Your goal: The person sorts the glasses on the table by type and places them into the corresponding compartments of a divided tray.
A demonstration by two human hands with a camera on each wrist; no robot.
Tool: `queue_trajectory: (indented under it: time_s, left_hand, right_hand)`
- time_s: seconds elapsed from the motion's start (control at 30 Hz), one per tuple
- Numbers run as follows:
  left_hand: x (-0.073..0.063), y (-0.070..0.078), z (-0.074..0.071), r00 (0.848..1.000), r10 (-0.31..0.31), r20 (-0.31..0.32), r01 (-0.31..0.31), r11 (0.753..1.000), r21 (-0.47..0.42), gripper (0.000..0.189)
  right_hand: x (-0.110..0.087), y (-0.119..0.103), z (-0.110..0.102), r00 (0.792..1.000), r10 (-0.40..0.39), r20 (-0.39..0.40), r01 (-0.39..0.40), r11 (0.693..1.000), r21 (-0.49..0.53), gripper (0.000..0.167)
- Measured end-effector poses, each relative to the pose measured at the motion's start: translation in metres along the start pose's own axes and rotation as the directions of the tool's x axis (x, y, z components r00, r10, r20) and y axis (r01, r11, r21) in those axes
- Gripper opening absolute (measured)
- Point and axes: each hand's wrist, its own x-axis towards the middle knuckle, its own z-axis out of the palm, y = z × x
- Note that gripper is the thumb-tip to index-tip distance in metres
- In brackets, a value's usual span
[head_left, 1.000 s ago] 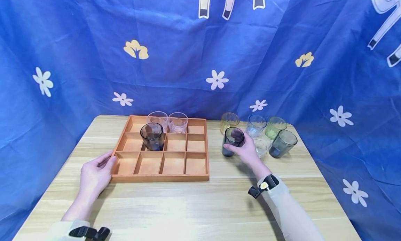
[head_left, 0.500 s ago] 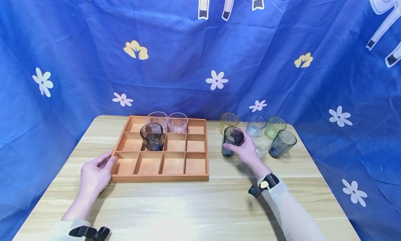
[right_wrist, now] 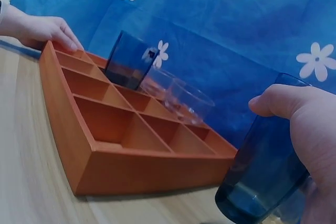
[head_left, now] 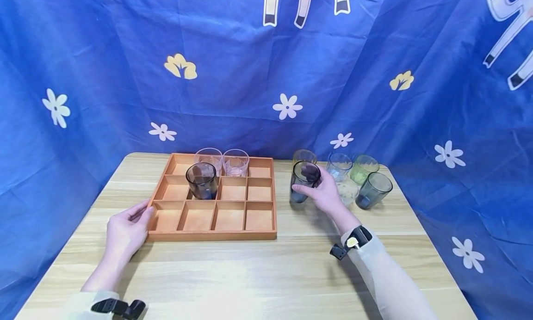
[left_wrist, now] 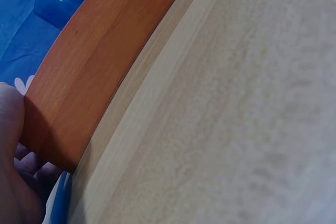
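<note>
Head view: right hand [head_left: 326, 196] is gripping a dark grey tumbler [head_left: 300, 179] round its side, near the right wall of a twelve-compartment wooden tray [head_left: 212, 236]; cannot tell whether the base is touching the table [head_left: 233, 276]. Left hand [head_left: 126, 230] is holding the tray's left edge. A second dark tumbler [head_left: 202, 183] is standing in the middle row; two clear pinkish glasses [head_left: 236, 166] are occupying the back row.

Left wrist view: left thumb is pressing against the tray's corner.

Right wrist view: right thumb is lying across the gripped tumbler; remaining fingers mostly hidden.
</note>
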Motion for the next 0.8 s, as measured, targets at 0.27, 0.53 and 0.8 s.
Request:
queue_trajectory:
  time_s: [0.27, 0.53, 0.8]
  left_hand:
    - [0.001, -0.003, 0.002, 1.000, 0.020, -0.004, -0.020, 1.000, -0.016, 0.042]
    - [0.000, -0.002, 0.001, 1.000, 0.015, -0.002, -0.016, 1.000, -0.016, 0.042]
    - [0.000, 0.000, -0.001, 1.000, 0.001, 0.007, -0.001, 1.000, -0.003, 0.043]
  right_hand:
    - [0.004, -0.015, 0.008, 0.999, -0.027, 0.018, 0.027, 1.000, 0.010, 0.067]
    - [0.009, -0.029, 0.016, 0.999, -0.025, 0.045, 0.026, 1.000, -0.012, 0.070]
    - [0.016, -0.045, 0.030, 0.996, -0.057, 0.073, 0.053, 0.997, 0.057, 0.070]
